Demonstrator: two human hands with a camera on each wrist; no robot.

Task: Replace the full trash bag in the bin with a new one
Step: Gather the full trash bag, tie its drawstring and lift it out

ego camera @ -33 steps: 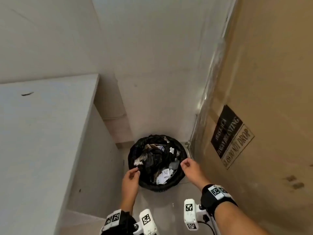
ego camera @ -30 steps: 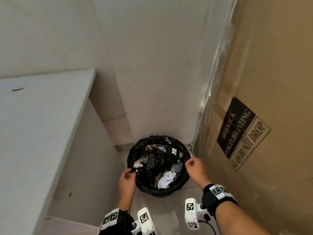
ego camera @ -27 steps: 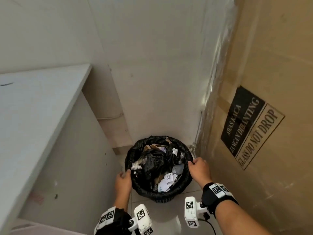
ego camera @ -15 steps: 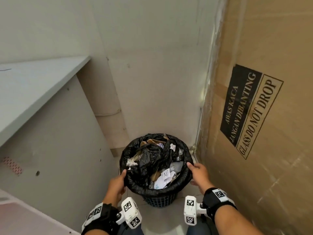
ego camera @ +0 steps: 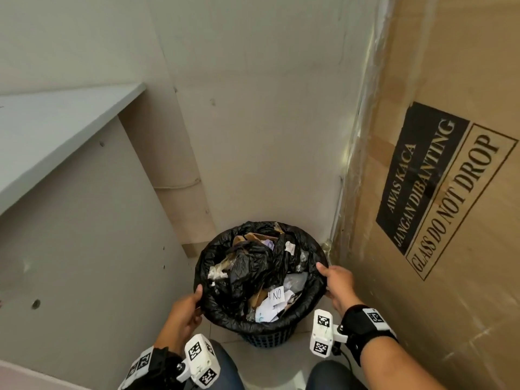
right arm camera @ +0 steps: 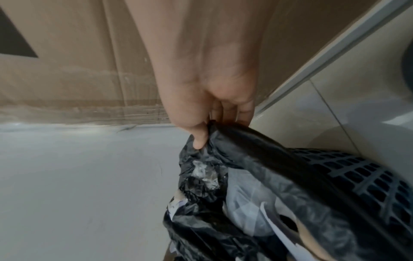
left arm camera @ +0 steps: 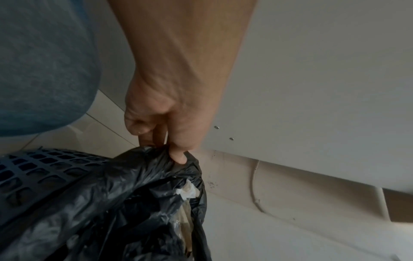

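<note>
Fingers of both hands pinch black bag (ego camera: 225,313) rim; carton (ego camera: 450,192) reads "GLASS DO NOT DROP".

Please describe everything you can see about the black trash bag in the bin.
The black trash bag is thin, glossy, crinkled plastic lining a dark lattice-walled bin on the floor. Its edge folds over the rim. It is open and nearly full of crumpled paper, cardboard and dark plastic. The left hand and the right hand pinch its edge on opposite sides.
</note>
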